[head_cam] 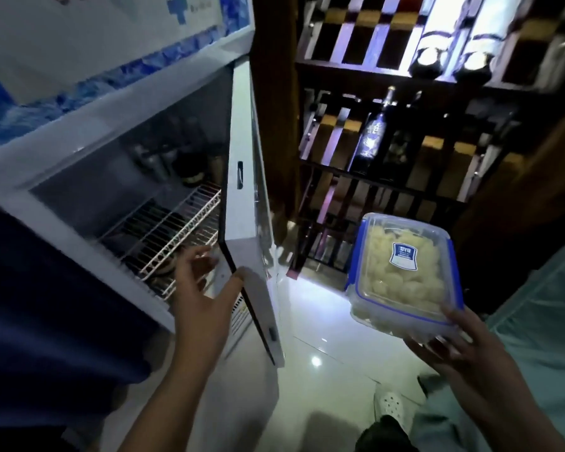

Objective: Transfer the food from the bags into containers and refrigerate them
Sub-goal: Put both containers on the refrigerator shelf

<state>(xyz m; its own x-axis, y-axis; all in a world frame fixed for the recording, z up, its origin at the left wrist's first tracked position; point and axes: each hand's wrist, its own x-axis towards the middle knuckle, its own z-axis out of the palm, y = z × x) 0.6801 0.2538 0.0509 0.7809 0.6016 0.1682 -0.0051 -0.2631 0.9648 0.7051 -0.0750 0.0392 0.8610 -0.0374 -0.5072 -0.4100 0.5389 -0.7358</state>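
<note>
Left grip (199, 288), at 8 o'clock, is spread wide and holds nothing. Its thumb touches the edge of the door (245, 223), probably to keep it swung out for loading. Inside the fridge (79, 141), a wire shelf (177, 230) lies at 9 o'clock; the dark things around it are too blurred to name. Right grip (463, 347), at 4 o'clock, pinches the container (402, 272) by its near end, thumb on the lid, fingers mostly hidden beneath. The container is carried level, well apart from the fridge, lidded and full of pale food. At 2 o'clock a dim rack (388, 141) holds bottles.
</note>
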